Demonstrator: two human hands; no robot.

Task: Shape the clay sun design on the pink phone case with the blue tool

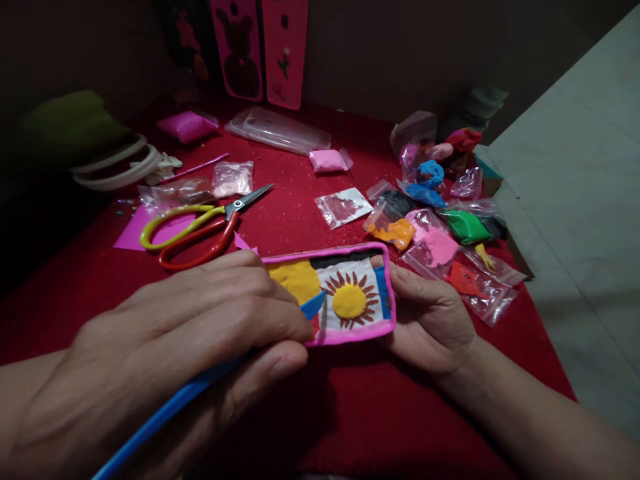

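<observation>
Pink-rimmed rectangular panel (326,273): sat above the table in the right hand, face up, its left end partly hidden by the left hand.
Flower: a yellow disc (349,302) ringed by narrow brown petals lay on a white ground, with a yellow patch to its left, black along the top edge and blue at the right end.
Left hand (190,313): was curled closed around a long, thin blue tool (170,408), fingers above it and thumb below.
Tool tip: pointed at the petals' left side; whether it touched them could not be told.
Right hand (435,323): was partly closed, gripping the panel's right end, most fingers hidden beneath.
Scissors (235,207): metal-bladed, with one yellow and one red handle, lay open beyond the left hand.
Table (290,200): was covered in red.
Plastic packets: a white one (350,203) lay beyond the panel; orange (395,233), green (470,227) and red (463,279) ones lay clustered at right.
Back: two upright pink panels (237,60) stood behind a clear plastic case (280,131).
</observation>
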